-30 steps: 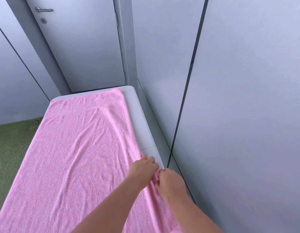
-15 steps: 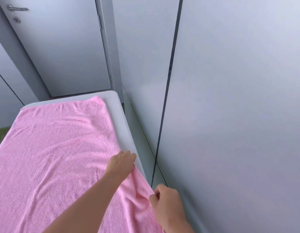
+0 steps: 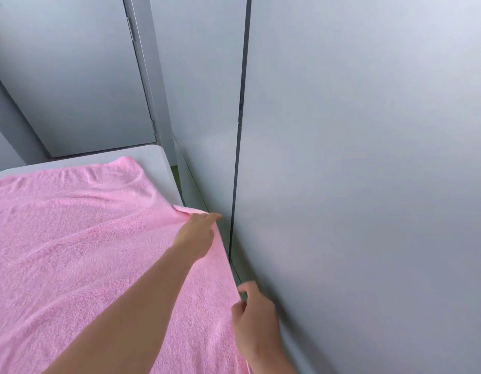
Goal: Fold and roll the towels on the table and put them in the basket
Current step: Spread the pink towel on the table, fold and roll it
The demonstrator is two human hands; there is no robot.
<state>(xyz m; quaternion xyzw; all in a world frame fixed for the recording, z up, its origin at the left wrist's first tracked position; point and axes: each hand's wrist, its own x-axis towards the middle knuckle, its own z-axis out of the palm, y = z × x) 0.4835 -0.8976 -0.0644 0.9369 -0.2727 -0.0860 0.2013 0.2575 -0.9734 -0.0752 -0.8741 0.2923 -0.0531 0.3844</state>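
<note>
No writing, label, brand, number or sign can be read anywhere in the view. The pink towel is plain cloth with no tag or print showing. The bare strip of the white worktop carries no mark, and the grey wall panels and the door are blank.
</note>
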